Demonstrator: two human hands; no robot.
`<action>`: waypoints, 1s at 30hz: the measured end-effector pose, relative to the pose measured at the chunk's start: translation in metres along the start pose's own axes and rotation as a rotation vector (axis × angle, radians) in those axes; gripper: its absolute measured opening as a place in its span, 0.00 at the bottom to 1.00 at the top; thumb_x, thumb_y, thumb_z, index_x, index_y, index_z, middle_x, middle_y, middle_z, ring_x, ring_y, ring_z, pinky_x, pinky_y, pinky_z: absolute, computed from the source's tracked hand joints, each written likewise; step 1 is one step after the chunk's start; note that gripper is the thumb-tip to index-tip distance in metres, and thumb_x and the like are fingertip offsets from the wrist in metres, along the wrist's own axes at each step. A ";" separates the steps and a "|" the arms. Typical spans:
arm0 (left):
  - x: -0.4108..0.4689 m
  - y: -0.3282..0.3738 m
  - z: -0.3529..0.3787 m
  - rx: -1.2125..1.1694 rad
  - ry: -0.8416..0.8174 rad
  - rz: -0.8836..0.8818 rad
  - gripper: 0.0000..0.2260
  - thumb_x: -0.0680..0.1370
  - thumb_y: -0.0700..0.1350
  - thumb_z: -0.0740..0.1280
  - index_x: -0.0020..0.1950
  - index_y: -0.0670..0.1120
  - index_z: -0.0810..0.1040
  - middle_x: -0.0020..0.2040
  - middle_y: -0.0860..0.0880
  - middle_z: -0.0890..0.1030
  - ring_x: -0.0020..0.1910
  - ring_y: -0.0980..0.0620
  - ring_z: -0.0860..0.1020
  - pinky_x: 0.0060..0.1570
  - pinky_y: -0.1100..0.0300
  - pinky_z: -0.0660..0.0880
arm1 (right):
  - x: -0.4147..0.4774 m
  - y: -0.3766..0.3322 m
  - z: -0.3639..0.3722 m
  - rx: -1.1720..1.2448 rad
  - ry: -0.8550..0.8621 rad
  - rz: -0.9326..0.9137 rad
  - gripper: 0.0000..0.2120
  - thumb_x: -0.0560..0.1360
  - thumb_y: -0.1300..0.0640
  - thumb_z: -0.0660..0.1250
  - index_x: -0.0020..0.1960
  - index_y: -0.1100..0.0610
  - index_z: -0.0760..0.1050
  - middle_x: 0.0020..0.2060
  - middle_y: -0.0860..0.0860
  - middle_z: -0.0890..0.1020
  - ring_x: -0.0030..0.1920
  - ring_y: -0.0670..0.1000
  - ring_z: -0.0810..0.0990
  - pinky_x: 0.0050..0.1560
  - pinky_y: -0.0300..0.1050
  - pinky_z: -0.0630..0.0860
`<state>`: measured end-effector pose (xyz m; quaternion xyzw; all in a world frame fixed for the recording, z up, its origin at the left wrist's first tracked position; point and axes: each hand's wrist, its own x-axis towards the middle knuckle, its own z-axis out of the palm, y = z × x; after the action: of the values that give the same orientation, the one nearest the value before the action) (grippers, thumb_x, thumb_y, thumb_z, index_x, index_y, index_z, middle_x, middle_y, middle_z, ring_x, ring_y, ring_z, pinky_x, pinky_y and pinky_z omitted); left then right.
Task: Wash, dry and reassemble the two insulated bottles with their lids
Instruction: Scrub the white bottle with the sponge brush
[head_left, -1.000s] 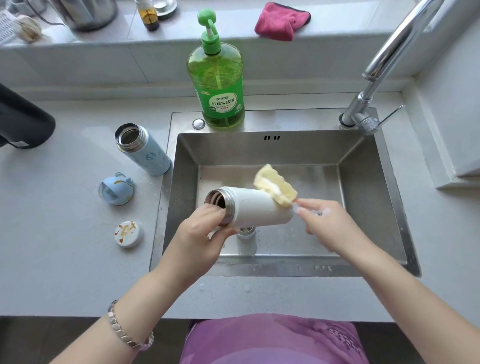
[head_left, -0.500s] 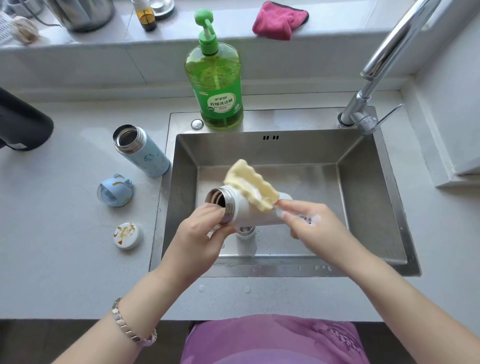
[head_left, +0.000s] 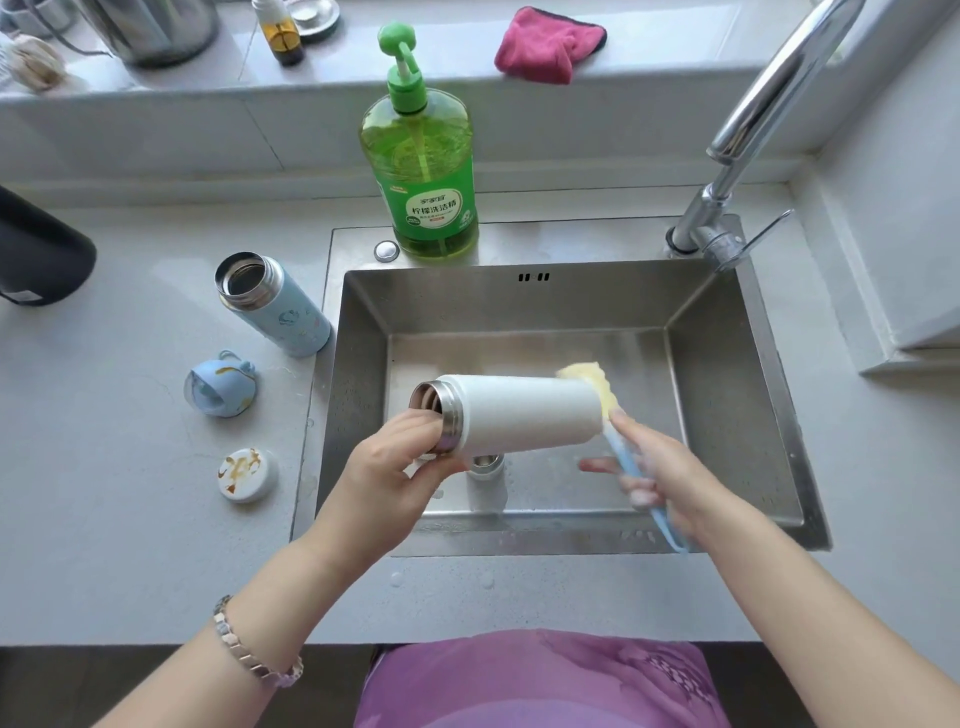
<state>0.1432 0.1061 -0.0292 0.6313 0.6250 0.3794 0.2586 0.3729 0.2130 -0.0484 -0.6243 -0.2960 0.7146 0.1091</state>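
over the sink (head_left: 519, 306), left grip (head_left: 384, 467) clamped on the white bottle (head_left: 524, 410), right grip (head_left: 670, 478) clamped on the sponge brush (head_left: 597, 389); soapy skin could let the bottle drop.

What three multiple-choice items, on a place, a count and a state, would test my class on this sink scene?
1. Where is the blue bottle relative to the sink? A inside it; B on the counter to its left; C on the ledge behind it.
2. How many loose bottle lids lie on the counter? A none; B one; C two.
3. How is the white bottle? A uncapped, held sideways; B capped, upright; C lying on the sink floor.
Answers: 1 B, it stands by the sink's left rim. 2 C, a blue lid and a white lid. 3 A, the left hand grips its bare steel neck above the basin.
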 end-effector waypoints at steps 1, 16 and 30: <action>0.000 0.001 0.001 -0.015 -0.029 0.030 0.12 0.73 0.46 0.66 0.38 0.37 0.77 0.38 0.46 0.78 0.42 0.48 0.76 0.43 0.55 0.72 | 0.000 -0.001 0.001 0.108 -0.075 0.053 0.19 0.75 0.42 0.61 0.61 0.52 0.71 0.48 0.65 0.82 0.18 0.42 0.56 0.16 0.30 0.54; 0.012 0.019 -0.012 -0.538 -0.155 -0.708 0.11 0.70 0.51 0.73 0.48 0.46 0.82 0.43 0.51 0.83 0.44 0.55 0.80 0.48 0.58 0.77 | -0.004 0.001 0.008 0.178 -0.082 -0.186 0.24 0.62 0.44 0.73 0.53 0.56 0.74 0.37 0.49 0.74 0.24 0.42 0.62 0.17 0.31 0.54; 0.011 0.030 0.011 -0.684 0.159 -0.884 0.06 0.77 0.36 0.65 0.45 0.45 0.80 0.42 0.47 0.83 0.44 0.51 0.80 0.51 0.56 0.78 | -0.047 0.022 0.038 -0.820 0.088 -0.862 0.18 0.76 0.65 0.64 0.63 0.52 0.75 0.35 0.37 0.74 0.35 0.36 0.74 0.39 0.27 0.66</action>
<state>0.1692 0.1157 -0.0103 0.1592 0.6891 0.4623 0.5349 0.3501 0.1601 -0.0200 -0.4681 -0.7696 0.4070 0.1514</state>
